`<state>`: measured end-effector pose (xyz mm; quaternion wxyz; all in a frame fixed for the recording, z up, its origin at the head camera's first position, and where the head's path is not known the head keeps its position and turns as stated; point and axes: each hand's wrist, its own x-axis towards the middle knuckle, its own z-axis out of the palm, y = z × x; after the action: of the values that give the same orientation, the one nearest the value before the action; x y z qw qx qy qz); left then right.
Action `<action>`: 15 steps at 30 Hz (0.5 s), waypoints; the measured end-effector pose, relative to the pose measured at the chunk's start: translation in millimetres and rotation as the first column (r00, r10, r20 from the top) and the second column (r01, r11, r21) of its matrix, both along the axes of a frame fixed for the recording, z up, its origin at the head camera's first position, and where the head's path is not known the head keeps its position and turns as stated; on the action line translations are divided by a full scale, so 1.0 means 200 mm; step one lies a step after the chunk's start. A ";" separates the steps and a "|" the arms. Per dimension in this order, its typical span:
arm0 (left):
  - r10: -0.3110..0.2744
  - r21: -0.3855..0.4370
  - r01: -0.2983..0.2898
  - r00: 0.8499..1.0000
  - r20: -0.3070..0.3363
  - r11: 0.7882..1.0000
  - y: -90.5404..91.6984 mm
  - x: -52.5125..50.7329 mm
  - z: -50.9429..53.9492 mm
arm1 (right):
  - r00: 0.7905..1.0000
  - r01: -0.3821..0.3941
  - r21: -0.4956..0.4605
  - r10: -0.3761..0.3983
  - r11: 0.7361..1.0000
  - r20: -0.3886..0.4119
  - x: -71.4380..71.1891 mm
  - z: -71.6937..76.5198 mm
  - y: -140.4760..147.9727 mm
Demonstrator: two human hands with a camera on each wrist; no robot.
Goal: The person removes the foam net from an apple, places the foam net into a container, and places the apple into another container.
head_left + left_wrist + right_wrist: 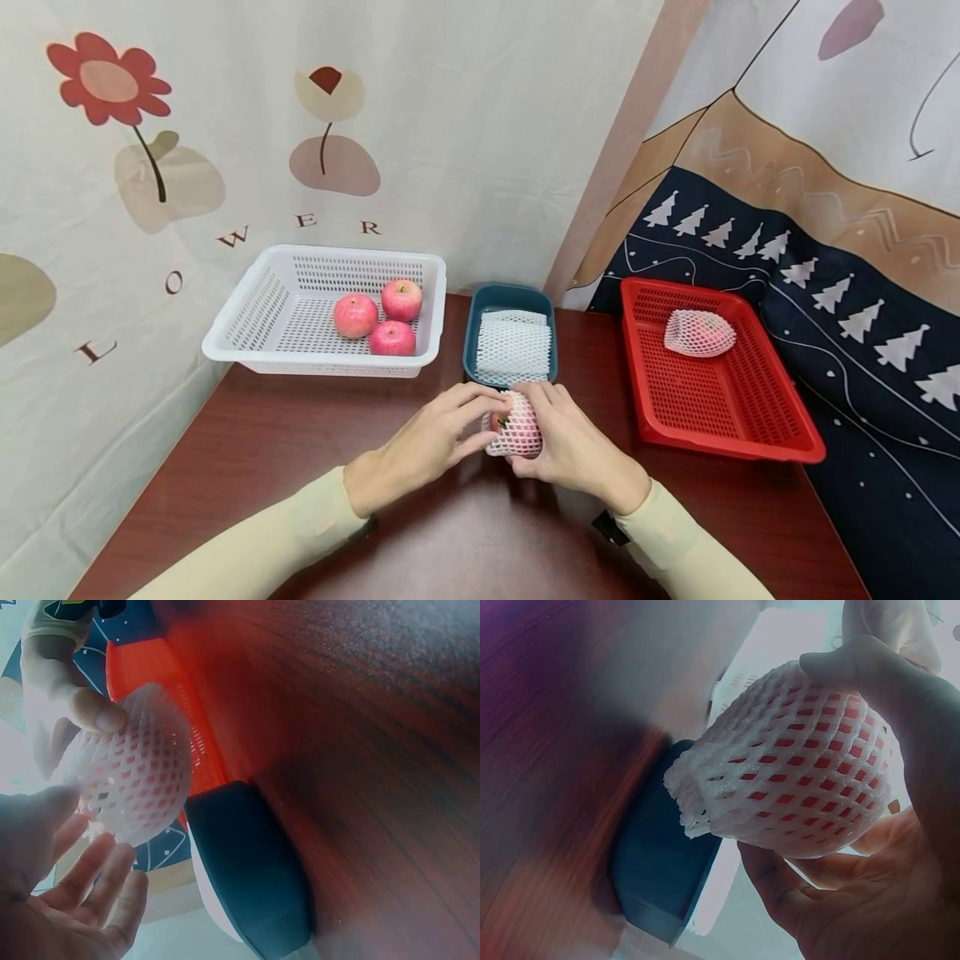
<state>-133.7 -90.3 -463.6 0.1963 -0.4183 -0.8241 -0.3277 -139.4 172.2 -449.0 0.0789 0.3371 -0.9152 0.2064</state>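
An apple in a white foam net [519, 427] is held above the table in front of the teal tray. My right hand [573, 437] grips it from the right; the right wrist view shows the thumb on one side of the netted apple [802, 772] and fingers beneath. My left hand [423, 437] is at its left side, by the bare stem end. In the left wrist view, the left fingers [112, 892] are spread and loosely bent beside the net. Whether their tips touch it is hard to tell.
A white basket [322, 360] with three bare apples stands at the back left. The teal tray [471, 333] holds a stack of flat foam nets [513, 346]. On the right, a red basket [720, 437] contains one netted apple [699, 333]. Printed curtains hang behind the table.
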 end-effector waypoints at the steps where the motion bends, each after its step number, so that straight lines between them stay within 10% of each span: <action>1: -0.002 -0.003 0.002 1.000 0.004 1.000 0.00 0.00 0.00 | 1.000 -0.001 0.000 0.001 1.000 -0.003 0.00 0.00 0.00; 15: 0.066 -0.102 -0.054 0.992 0.111 0.993 -0.01 0.00 -0.01 | 1.000 -0.013 -0.026 0.014 1.000 0.017 0.00 0.00 -0.01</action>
<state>-133.7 -93.0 -464.8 0.1378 -0.3831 -0.8613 -0.3040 -139.8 170.7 -448.3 0.0739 0.3404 -0.9107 0.2218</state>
